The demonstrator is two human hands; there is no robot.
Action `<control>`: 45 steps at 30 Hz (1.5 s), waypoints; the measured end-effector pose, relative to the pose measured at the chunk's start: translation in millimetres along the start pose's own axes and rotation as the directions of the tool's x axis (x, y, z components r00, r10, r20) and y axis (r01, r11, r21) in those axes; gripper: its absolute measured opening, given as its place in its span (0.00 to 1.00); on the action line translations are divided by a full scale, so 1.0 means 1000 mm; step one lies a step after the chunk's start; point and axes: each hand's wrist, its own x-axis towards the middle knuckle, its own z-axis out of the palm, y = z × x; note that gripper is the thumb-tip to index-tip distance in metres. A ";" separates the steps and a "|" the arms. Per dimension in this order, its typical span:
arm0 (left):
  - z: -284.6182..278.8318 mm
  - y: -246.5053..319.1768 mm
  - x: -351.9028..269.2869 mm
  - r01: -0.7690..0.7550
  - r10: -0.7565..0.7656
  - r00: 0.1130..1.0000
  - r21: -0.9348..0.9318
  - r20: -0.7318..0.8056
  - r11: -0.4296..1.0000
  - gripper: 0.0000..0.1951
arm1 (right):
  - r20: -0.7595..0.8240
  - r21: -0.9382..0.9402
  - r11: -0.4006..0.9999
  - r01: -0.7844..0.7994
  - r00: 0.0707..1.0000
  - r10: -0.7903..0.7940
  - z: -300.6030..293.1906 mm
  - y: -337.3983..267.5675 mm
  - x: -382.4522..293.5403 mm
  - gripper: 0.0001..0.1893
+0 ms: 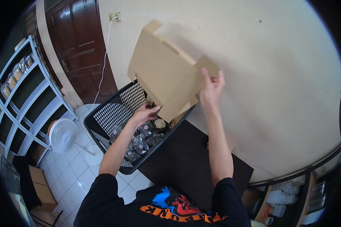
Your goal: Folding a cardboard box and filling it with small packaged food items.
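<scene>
A flat brown cardboard box blank (pixel 164 68) with cut flaps is held up, tilted, above a black plastic basket (pixel 125 169) with lattice walls. My right hand (pixel 211 90) pinches a flap at its right corner between thumb and fingers. At the lower left edge, my left hand (pixel 145 115) has its thumb on the cardboard, its other fingers partly hidden. Below this hand, several clear-wrapped packets (pixel 140 146) with dark contents and small round labels lie in the basket. Among them is a pale, knobbly round item (pixel 160 123). The cardboard hides the basket's far part.
A dark table (pixel 182 153) stands right of the basket, against the wall. On the tiled floor at left is a white fan (pixel 64 136), near a grey shelf rack (pixel 42 90) holding packets. A white cable (pixel 104 62) hangs from a wall socket. Plastic containers (pixel 278 198) and orange-handled scissors (pixel 266 212) occupy lower-right shelves.
</scene>
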 end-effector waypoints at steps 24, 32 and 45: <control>0.221 -0.158 -0.174 -0.324 0.310 0.933 0.053 0.181 0.944 0.32 | -0.287 0.585 0.811 -0.030 0.927 0.241 -0.406 -0.013 -0.361 0.47; 0.212 -0.154 -0.151 -0.606 0.542 0.730 0.028 0.416 0.795 0.15 | -0.060 0.369 0.896 -0.245 0.956 0.286 -0.426 -0.065 -0.400 0.43; 0.199 -0.181 -0.148 -0.894 0.416 0.447 0.381 0.792 0.235 0.19 | -0.334 0.412 0.726 -0.550 0.650 0.682 -0.402 -0.025 -0.463 0.24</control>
